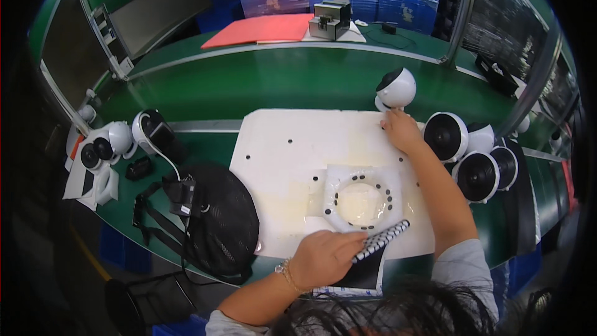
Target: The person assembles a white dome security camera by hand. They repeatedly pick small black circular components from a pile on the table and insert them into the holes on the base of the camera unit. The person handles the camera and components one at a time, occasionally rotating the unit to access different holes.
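Note:
My left hand (323,258), a bracelet on its wrist, pinches a sheet of black dots on white backing (380,241) near the front edge of a white board (273,127). Farther off, my right hand (401,129) reaches to the board's far right corner, its fingers closed at the foot of a white ball-shaped device with a black face (398,88). Between my arms, a white translucent pad with a round hole (333,188) lies on the board. Small black dots ring the hole. Under my left hand is a black sheet (364,275), partly hidden.
Several more ball-shaped devices (444,137) stand at right, close to my right forearm. At left lie a black mesh bag (224,218) with a cable and more white devices (118,137). Behind the green table (261,81) are a red sheet (261,30) and a metal block (329,20).

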`<state>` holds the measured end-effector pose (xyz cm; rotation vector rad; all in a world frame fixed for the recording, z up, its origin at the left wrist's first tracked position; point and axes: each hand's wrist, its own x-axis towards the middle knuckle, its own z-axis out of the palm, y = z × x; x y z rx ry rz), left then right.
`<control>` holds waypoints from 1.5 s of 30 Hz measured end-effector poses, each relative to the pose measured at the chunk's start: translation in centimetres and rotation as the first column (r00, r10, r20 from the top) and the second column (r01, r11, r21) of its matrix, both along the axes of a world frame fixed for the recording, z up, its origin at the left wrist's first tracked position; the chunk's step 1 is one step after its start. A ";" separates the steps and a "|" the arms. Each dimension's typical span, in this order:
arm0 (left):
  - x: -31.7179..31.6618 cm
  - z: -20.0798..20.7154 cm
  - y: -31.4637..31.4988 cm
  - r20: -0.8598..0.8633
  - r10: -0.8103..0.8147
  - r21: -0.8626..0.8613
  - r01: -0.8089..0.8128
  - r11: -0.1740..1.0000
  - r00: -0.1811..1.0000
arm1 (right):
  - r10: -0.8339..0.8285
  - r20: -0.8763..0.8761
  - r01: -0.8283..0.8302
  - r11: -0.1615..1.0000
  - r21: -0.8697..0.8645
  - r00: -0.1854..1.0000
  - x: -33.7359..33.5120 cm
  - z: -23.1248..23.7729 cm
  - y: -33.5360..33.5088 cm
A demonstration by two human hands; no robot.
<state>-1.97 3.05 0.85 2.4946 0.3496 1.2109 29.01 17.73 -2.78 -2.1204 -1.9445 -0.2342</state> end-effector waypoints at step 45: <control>-0.7 0.9 -3.1 0.117 0.014 -0.536 0.051 0.843 0.993 | 0.253 -0.828 -0.246 0.958 0.144 0.500 -7.1 7.0 -17.4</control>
